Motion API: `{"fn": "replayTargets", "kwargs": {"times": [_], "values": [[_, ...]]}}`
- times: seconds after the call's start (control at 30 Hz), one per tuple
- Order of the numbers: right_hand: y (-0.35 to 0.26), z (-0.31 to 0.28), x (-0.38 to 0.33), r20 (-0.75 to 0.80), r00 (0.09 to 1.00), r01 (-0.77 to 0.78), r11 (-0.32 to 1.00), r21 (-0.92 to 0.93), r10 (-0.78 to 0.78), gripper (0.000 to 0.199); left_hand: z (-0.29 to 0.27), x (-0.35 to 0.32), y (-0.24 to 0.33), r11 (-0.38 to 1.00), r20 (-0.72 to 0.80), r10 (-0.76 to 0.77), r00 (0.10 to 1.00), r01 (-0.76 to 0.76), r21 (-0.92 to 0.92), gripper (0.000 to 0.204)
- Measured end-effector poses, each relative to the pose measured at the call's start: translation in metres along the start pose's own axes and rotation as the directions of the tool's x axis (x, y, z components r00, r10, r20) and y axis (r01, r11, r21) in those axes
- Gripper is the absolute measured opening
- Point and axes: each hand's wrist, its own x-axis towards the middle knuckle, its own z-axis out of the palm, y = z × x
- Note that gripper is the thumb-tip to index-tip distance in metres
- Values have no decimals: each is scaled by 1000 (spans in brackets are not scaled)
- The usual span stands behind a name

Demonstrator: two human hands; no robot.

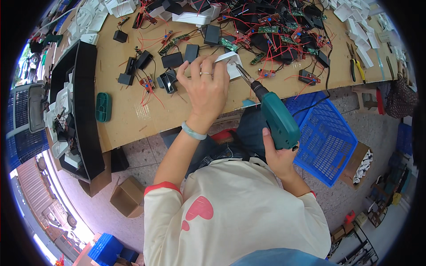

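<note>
My left hand (203,88), with a ring and a pale bracelet, has its fingers curled over the left side of a white plastic housing (234,72) on the table. In my right hand (280,160) is a green electric screwdriver (278,119), gripped at its rear end. Its tip reaches into the housing from the right. Close by my left fingers lie an open black case (167,81) and a closed black box (191,53). My left hand partly hides the housing.
Red-wired circuit boards and black boxes (284,40) are heaped across the table (128,128). Yellow-handled pliers (356,66) lie right. A green tray (103,107) sits left, beside a black bin (84,111) of white parts. A blue crate (326,142) stands below the table's right edge.
</note>
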Motion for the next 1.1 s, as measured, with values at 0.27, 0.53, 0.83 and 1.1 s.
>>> {"fn": "replayTargets", "kwargs": {"times": [0.27, 0.53, 0.83, 1.1], "values": [[-1, -10, -11, -17, 992, -129, 991, -26, 129, 13, 0, 2, 0, 1000, 10, -5, 1000, 5, 17, 11], [5, -14, -11, 12, 1000, 14, 998, -66, -13, 18, -2, 2, 0, 999, 27, -21, 999, 22, -33, 13], [0, -13, -8, 2, 999, 43, 998, -41, -43, 17, -16, 5, -4, 986, 5, -54, 999, 54, -156, 19], [-2, -16, -8, -81, 995, -56, 998, 28, 58, 17, -85, -21, -36, 827, 158, -435, 887, 462, -320, 27]]}}
